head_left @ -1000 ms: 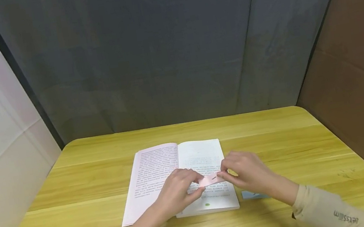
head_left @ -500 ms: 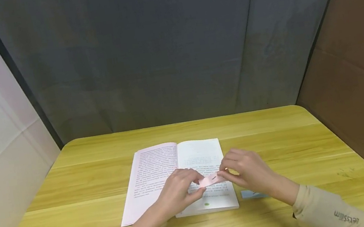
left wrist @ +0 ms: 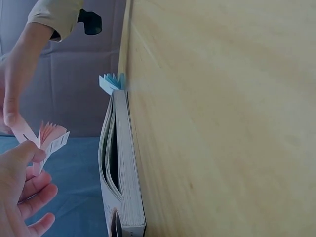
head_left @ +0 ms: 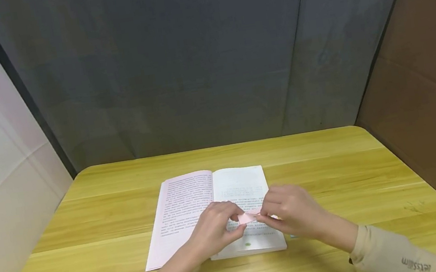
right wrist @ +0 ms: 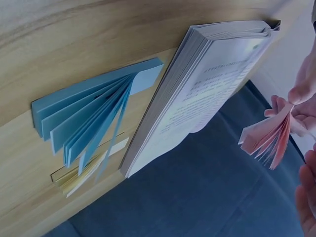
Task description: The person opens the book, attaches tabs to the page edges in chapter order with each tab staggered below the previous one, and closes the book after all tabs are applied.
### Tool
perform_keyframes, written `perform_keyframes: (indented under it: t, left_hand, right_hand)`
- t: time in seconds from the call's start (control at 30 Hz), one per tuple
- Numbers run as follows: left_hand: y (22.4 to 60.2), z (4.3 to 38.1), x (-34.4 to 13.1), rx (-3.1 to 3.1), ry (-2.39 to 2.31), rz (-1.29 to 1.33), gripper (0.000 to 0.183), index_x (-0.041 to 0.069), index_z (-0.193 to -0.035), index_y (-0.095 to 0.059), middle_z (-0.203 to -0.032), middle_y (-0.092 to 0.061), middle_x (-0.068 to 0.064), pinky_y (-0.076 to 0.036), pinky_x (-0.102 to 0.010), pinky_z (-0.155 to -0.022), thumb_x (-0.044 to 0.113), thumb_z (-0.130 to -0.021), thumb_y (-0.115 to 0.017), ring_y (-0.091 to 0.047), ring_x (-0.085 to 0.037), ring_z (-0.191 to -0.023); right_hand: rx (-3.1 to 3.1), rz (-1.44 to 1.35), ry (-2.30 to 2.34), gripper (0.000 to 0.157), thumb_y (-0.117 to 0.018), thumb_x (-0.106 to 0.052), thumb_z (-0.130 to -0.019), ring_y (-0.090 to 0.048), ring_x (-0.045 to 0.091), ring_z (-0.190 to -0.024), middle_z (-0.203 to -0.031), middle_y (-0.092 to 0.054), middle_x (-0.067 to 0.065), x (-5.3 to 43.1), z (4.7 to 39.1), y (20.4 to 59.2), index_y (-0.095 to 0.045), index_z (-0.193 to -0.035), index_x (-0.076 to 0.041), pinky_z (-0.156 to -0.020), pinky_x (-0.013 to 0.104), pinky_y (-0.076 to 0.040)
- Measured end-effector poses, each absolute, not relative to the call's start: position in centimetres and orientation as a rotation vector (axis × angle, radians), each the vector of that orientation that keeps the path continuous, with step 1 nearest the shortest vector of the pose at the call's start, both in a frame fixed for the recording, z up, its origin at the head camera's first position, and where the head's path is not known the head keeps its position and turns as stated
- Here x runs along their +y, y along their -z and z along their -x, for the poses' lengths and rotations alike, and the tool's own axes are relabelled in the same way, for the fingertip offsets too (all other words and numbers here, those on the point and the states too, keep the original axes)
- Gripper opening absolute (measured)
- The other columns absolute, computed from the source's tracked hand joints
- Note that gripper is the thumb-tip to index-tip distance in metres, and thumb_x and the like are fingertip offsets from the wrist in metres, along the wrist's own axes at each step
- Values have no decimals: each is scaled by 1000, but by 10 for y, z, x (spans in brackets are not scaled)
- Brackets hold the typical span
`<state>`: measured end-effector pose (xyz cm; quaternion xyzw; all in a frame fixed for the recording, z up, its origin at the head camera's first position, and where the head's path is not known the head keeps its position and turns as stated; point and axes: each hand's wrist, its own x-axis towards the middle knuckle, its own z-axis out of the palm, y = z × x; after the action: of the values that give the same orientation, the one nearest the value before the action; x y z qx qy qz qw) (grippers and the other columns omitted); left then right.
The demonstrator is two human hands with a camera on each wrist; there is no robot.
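An open book (head_left: 238,182) lies on the wooden table, and both hands are over its right page. My left hand (head_left: 216,228) pinches one end of a small pink sticky-note pad (head_left: 246,218) between thumb and fingers. At the pad's other end my right hand (head_left: 297,211) pinches a pink leaf. In the left wrist view that leaf stretches from the right fingertips to the pad (left wrist: 51,138), whose other leaves fan apart. The right wrist view shows the pad (right wrist: 266,136) spread in the left hand's grip, with right-hand fingers (right wrist: 307,190) at the frame's edge.
A fanned blue sticky-note pad (right wrist: 86,108) stands beside the book, mostly hidden by the right hand in the head view. A yellow pad (right wrist: 81,180) shows behind it. The table (head_left: 85,212) meets a dark backdrop (head_left: 190,65) at its far edge.
My right hand has moved slightly left and down toward the left hand, bending the pink leaf back; less of the pad shows. The blue pad is now almost covered. The left hand stays put.
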<state>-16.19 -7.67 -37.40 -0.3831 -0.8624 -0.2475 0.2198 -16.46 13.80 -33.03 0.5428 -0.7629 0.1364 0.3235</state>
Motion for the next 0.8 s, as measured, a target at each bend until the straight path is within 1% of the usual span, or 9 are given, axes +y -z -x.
perform_keyframes:
  t: [0.17, 0.37, 0.43, 0.67, 0.73, 0.8]
  left_hand:
    - [374, 163, -76, -2399, 692, 1052, 16, 14, -81, -61, -70, -56, 11, -41, -24, -67, 21, -69, -68, -51, -5, -65]
    - [375, 163, -75, -2418, 722, 1053, 15, 14, -81, -61, -69, -55, 10, -41, -25, -67, 21, -69, -68, -52, -8, -63]
    - [375, 163, -75, -2427, 718, 1050, 15, 14, -81, -62, -69, -55, 10, -41, -26, -68, 21, -69, -68, -52, -8, -63]
    - [376, 162, -75, -2452, 694, 1042, 15, 15, -82, -62, -69, -55, 11, -41, -26, -69, 22, -70, -68, -51, -5, -63]
    - [376, 162, -75, -2445, 692, 1046, 15, 15, -82, -63, -69, -55, 11, -41, -26, -69, 22, -70, -68, -51, -5, -63]
    - [377, 162, -75, -2434, 687, 1047, 15, 15, -82, -63, -69, -56, 11, -41, -26, -69, 23, -70, -68, -51, -5, -64]
  right_hand:
    - [-1922, -1485, -272, 24, -54, -22, -85, -47, 7, -60, -64, -53, -8, 137, 163, 330, -59, -63, -15, -54, 17, -41]
    - [-1846, -1499, -173, 25, -52, -21, -87, -50, 9, -63, -65, -54, -8, 137, 160, 330, -60, -65, -14, -57, 18, -43]
    - [-1815, -1493, -136, 25, -50, -21, -88, -51, 9, -64, -65, -55, -8, 136, 159, 330, -60, -65, -14, -58, 19, -43]
    - [-1715, -1455, -96, 31, -44, -20, -91, -54, 10, -65, -65, -56, -8, 135, 159, 332, -60, -65, -14, -51, 17, -39]
    - [-1694, -1456, -109, 30, -44, -18, -90, -54, 10, -65, -66, -56, -7, 135, 159, 332, -60, -65, -13, -51, 18, -40]
    - [-1676, -1455, -120, 29, -45, -17, -90, -54, 11, -65, -67, -57, -6, 135, 158, 332, -61, -66, -12, -52, 20, -42]
